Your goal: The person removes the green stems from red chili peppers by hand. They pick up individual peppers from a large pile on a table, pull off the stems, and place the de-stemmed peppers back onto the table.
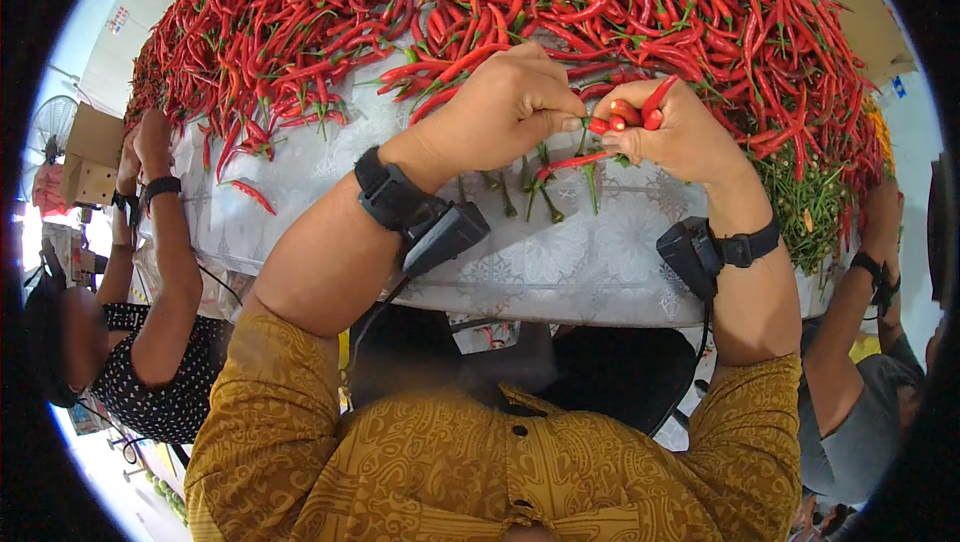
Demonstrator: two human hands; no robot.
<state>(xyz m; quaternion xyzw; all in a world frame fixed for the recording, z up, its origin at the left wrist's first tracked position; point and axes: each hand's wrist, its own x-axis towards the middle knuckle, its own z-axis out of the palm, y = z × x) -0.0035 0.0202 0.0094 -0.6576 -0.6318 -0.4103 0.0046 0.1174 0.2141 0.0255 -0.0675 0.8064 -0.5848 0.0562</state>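
Note:
My right hand is closed around several red chili peppers; some of their cut ends, without stems, face left. Between the thumb and forefinger of my left hand is the green stem of one chili, whose red body reaches into my right hand. Just below my hands, loose green chili stems and another red chili lie on the patterned white tablecloth. Beyond both hands spreads a large heap of red chilies with green stems.
Another heap of red chilies covers the table's far left, with a single chili nearer. Green stems are piled at the right. One person works at the left edge, another at the right. Cardboard boxes stand behind.

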